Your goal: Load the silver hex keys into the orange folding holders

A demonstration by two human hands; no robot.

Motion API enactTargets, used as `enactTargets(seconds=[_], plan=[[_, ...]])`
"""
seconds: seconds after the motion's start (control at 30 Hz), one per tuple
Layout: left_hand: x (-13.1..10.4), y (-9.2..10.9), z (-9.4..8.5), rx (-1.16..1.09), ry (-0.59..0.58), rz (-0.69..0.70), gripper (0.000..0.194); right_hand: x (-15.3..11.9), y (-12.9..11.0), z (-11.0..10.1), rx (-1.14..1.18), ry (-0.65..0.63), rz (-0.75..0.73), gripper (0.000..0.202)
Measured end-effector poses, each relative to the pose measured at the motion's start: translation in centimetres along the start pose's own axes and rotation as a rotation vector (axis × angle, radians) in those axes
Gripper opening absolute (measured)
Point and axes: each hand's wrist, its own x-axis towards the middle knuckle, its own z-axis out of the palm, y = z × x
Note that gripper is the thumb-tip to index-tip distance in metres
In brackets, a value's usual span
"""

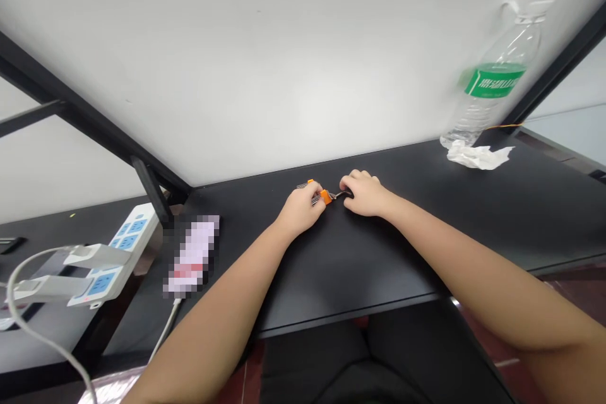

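Orange parts and thin metal rods are what I've got at my left hand [303,209], fingers clamped on the orange-and-metal piece [326,197]. Right hand [363,194] has its fingers curled together on a dark, slim piece [348,193] that meets it at a metal bit in the gap between hands, low over the black surface [307,284]. Can't tell exactly what it is, tbh.

My guess: light but stiff, the bare metal a bit slippery, not fragile. I'd take the orange parts on one side and the dark end on the other.

Headcount moving outward: two orange parts showing, one dark piece, rods too bunched to count. Then one pixelated, phone-like slab [193,255] to the left, one power strip [135,227] with two white adapters [101,256], and, over right, one crumpled tissue [480,156] beside one plastic bottle [492,82].
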Motion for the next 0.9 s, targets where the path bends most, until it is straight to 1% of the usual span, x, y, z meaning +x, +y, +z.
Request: enactTargets(seconds=[0.1,0.27,0.43,0.53,0.63,0.7,0.77,0.83,0.9], plan=[[0.1,0.0,0.0,-0.014,0.011,0.001,0.005,-0.2,-0.6,0.0,0.083,-0.022,-0.073,0.023],[0.2,-0.1,0.1,-0.042,0.009,-0.026,0.003,-0.1,-1.3,0.5,0.172,-0.005,-0.081,0.013],[0.3,-0.1,0.2,-0.074,0.009,-0.054,0.005,0.2,-1.0,0.7,0.218,0.006,-0.084,0.016],[0.3,-0.2,0.1,-0.1,0.009,-0.072,0.005,0.1,-0.6,0.3,0.27,-0.004,-0.102,0.017],[0.3,-0.3,0.2,-0.114,0.021,-0.083,0.005,0.0,0.1,-0.7,0.219,-0.018,-0.099,0.021],[0.2,-0.3,0.2,-0.121,0.024,-0.092,0.004,-0.2,0.7,-1.6,0.105,-0.018,-0.046,0.024],[0.2,-0.3,0.2,-0.121,0.022,-0.098,0.003,-0.3,1.0,-2.1,0.041,-0.056,0.016,0.023],[0.1,-0.2,0.3,-0.107,0.02,-0.091,0.003,-0.4,0.9,-2.1,0.065,-0.106,0.037,0.018],[0.1,-0.1,0.3,-0.087,0.024,-0.072,0.003,-0.5,0.2,-1.6,0.13,-0.116,0.002,0.016]])
